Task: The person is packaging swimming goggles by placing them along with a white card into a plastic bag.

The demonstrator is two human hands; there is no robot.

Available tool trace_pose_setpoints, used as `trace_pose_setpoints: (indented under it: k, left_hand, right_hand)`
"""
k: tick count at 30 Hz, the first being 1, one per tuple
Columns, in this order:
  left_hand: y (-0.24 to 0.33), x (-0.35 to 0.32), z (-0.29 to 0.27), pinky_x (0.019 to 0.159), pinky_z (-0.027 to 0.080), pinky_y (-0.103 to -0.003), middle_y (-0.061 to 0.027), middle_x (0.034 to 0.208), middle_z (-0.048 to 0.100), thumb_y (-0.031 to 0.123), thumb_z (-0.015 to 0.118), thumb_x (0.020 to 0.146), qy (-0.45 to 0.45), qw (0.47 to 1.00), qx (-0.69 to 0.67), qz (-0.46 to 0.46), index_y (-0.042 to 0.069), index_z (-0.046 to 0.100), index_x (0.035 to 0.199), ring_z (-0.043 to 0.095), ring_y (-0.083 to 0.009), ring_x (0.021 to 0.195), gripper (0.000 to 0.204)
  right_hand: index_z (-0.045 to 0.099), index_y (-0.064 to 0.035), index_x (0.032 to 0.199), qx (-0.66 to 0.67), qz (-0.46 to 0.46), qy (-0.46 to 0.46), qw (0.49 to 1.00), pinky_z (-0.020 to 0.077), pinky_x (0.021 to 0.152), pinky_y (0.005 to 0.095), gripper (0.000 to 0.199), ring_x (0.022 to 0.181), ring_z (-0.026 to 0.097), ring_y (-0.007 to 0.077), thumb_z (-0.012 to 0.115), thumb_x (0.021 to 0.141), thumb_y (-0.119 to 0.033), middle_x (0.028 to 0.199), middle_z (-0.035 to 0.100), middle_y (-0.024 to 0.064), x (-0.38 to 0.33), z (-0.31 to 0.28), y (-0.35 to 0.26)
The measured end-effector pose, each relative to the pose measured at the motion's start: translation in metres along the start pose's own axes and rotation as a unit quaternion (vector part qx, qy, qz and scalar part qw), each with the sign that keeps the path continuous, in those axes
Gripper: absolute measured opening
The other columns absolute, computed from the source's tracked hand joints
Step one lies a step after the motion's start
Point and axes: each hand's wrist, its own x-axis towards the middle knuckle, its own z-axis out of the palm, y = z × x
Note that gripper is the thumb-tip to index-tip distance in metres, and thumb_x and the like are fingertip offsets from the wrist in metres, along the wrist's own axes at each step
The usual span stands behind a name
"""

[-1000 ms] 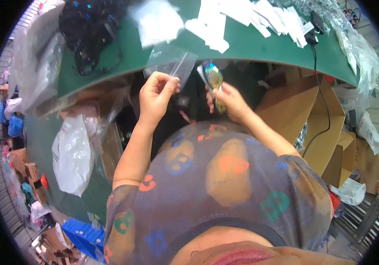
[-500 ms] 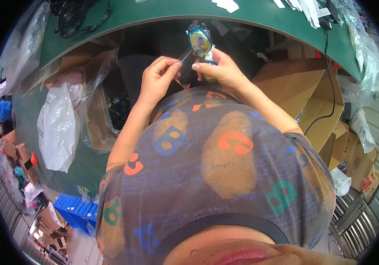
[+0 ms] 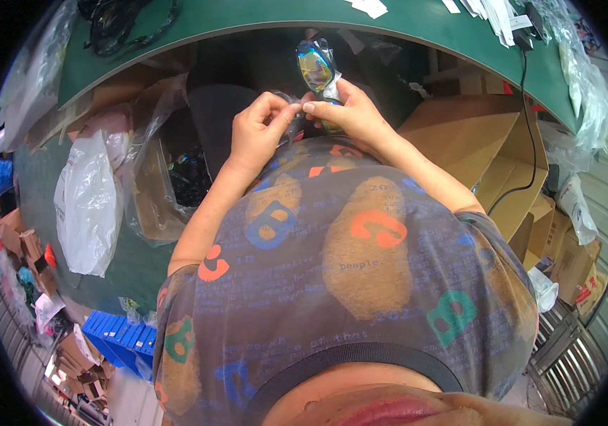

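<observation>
Swimming goggles with mirrored yellow-blue lenses point(image 3: 314, 67) are upheld by my right hand point(image 3: 361, 113), one lens standing above the fingers and the other partly hidden behind them. A small white tag or paper point(image 3: 332, 86) shows at the goggles beside my right index finger. My left hand point(image 3: 261, 128) is closed in a pinch, its fingertips close against my right thumb. A thin greyish, see-through strip seems to run between its fingers, mostly covered by them. Both hands are in front of my body, just below the table's edge.
A green table point(image 3: 247, 15) curves across the top, bearing black straps point(image 3: 116, 28) and white paper slips point(image 3: 492, 21). An open cardboard box point(image 3: 460, 135) stands right, with a black cable point(image 3: 533, 135) hanging over it. White plastic bags point(image 3: 87, 206) and a blue crate point(image 3: 121, 341) are left.
My left hand has moved right and in toward my right thumb. The strip, visible before between the hands, is now mostly hidden. The goggles have turned and shifted slightly left.
</observation>
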Motion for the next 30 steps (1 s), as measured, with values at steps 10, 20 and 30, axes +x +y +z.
trace_pose_setpoints:
  k: [10, 20, 30]
  left_hand:
    - [0.002, 0.001, 0.008, 0.075, 0.055, -0.026, -0.0035, 0.094, 0.065, 0.001, 0.073, 0.087, -0.076, 0.994, -0.065, 0.041, 0.002, 0.066, 0.091, 0.067, -0.0131, 0.084, 0.009]
    - [-0.034, 0.013, -0.016, 0.078, 0.052, -0.026, -0.0017, 0.093, 0.066, 0.015, 0.073, 0.095, 0.149, 0.929, -0.319, -0.113, 0.008, 0.065, 0.104, 0.063, -0.01, 0.083, 0.014]
    - [-0.03, 0.02, 0.009, 0.072, 0.057, -0.027, -0.0079, 0.097, 0.071, 0.015, 0.067, 0.099, 0.043, 0.928, -0.33, -0.17, 0.003, 0.062, 0.114, 0.07, -0.0163, 0.084, 0.02]
  right_hand:
    - [0.062, -0.0025, 0.12, -0.07, -0.027, 0.031, 0.997, 0.0495, 0.087, 0.0273, 0.039, 0.096, 0.06, 0.0091, 0.071, 0.084, -0.011, 0.106, 0.068, 0.0035, 0.002, 0.003, 0.005]
    - [0.063, -0.0033, 0.119, -0.21, -0.143, 0.153, 0.955, 0.0509, 0.086, 0.0293, 0.043, 0.092, 0.063, 0.0123, 0.071, 0.077, -0.01, 0.101, 0.07, 0.0053, 0.0, -0.005, 0.01]
    - [0.061, -0.0022, 0.123, -0.16, -0.15, 0.102, 0.97, 0.0504, 0.09, 0.0293, 0.044, 0.099, 0.062, 0.0104, 0.072, 0.081, -0.01, 0.106, 0.07, 0.0056, 0.006, 0.005, 0.019]
